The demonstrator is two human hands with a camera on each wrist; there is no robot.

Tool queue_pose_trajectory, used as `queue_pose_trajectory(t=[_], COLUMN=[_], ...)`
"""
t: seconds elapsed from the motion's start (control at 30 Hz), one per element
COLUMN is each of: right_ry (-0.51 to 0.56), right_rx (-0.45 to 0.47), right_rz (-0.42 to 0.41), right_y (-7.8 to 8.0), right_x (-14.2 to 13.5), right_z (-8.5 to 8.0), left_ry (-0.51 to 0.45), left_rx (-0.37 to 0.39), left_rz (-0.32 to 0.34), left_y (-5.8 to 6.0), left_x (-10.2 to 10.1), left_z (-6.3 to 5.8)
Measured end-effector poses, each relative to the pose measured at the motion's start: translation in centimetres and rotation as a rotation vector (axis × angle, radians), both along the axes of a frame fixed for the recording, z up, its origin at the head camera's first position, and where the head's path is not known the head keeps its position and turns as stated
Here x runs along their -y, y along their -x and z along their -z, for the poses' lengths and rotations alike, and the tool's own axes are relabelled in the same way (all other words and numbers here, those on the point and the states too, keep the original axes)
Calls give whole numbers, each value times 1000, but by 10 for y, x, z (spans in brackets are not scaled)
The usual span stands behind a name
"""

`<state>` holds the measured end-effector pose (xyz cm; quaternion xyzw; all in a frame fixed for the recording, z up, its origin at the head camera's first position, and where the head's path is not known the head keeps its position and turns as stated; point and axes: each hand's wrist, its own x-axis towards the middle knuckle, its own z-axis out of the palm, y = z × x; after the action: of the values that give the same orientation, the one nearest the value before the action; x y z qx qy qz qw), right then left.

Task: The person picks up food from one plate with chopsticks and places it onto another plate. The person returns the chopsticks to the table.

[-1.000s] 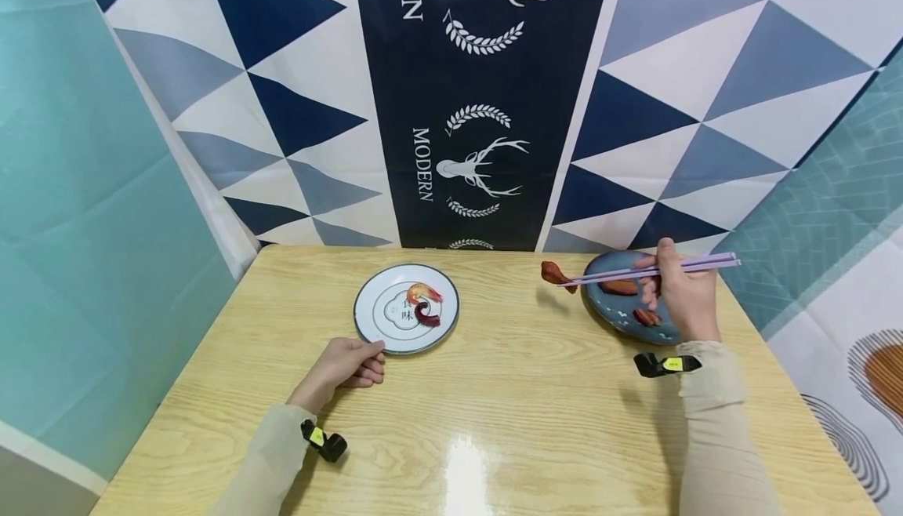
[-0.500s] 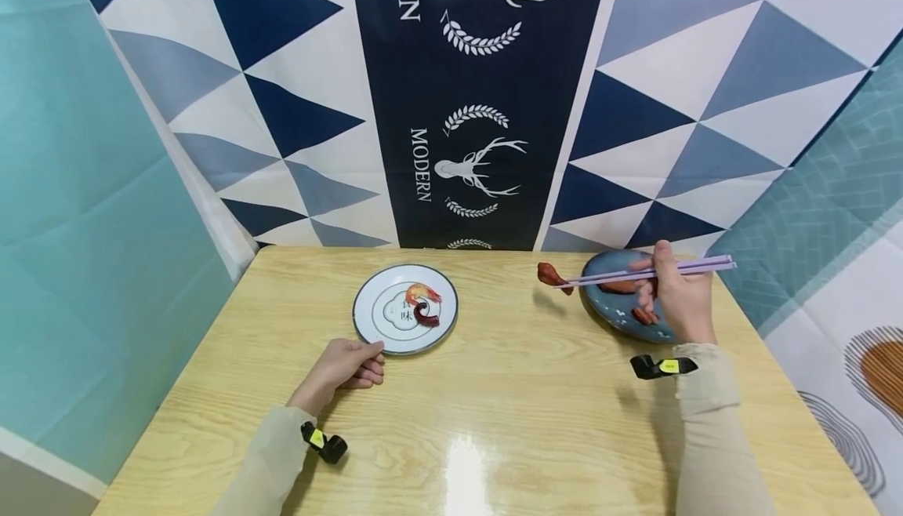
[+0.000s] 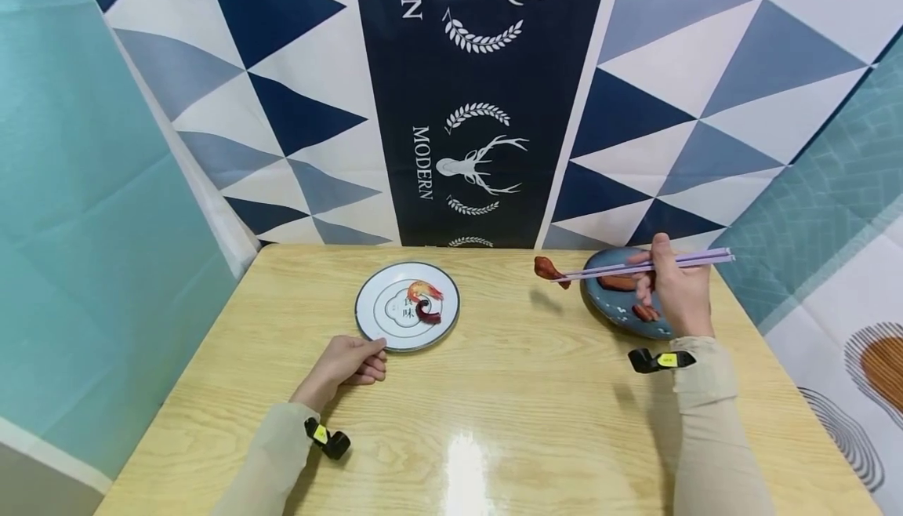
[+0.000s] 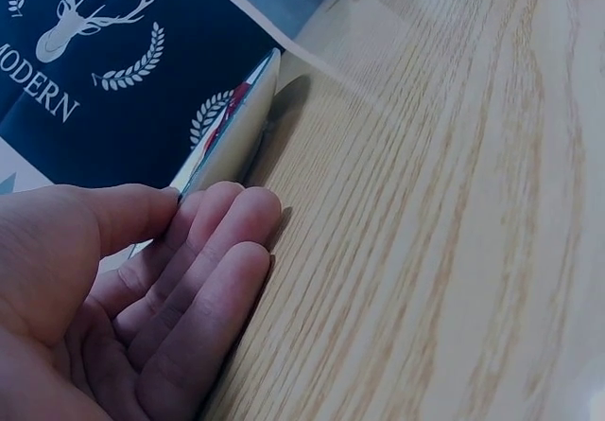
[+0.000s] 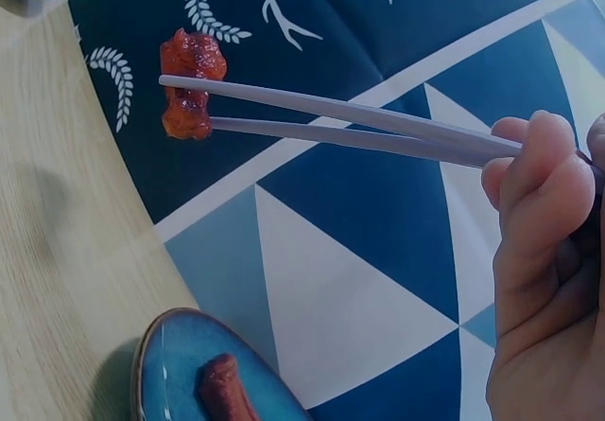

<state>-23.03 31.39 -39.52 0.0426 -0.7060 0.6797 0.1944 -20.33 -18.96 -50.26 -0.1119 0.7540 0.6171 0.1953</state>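
My right hand (image 3: 680, 288) grips a pair of pale purple chopsticks (image 3: 614, 270), seen closer in the right wrist view. Their tips pinch a small glazed reddish-brown chicken drumstick (image 5: 192, 85), raised above the table left of the blue plate (image 3: 600, 314). On that plate lie a brown sausage-like piece (image 3: 616, 283) and a smaller reddish piece (image 3: 645, 313), partly behind the hand. At the left, my left hand (image 3: 350, 361) pinches the near rim of a white plate (image 3: 374, 308), thumb on top. The white plate bears a shrimp (image 3: 425, 291) and a dark red curled tentacle-like piece (image 3: 427, 314).
Both plates stand toward the back of a light wooden table (image 3: 487, 390). A patterned cloth (image 3: 473, 92) with triangles and deer heads hangs right behind the table's back edge. Pale teal sheets (image 3: 92, 210) close off the left, and similar sheeting stands at the right.
My right hand has drifted slightly left with the chopsticks and the drumstick, its shadow shifting too. The left hand keeps its hold on the white plate's rim.
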Motion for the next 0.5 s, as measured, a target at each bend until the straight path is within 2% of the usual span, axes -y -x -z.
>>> queue_pose_trajectory(t=[0.1,0.3,0.5], right_ry=[-10,-25,-41], right_rx=[-1,-5,-11], right_rz=[-10,22,34], right_y=[-1,8,8], right_x=[2,3,2], right_z=[-1,5,8], left_ry=[0,11,3], left_rx=[4,2,0], left_rz=[3,-12,-5], left_y=[0,1,0], left_x=[-1,1,0], left_z=[0,1,4])
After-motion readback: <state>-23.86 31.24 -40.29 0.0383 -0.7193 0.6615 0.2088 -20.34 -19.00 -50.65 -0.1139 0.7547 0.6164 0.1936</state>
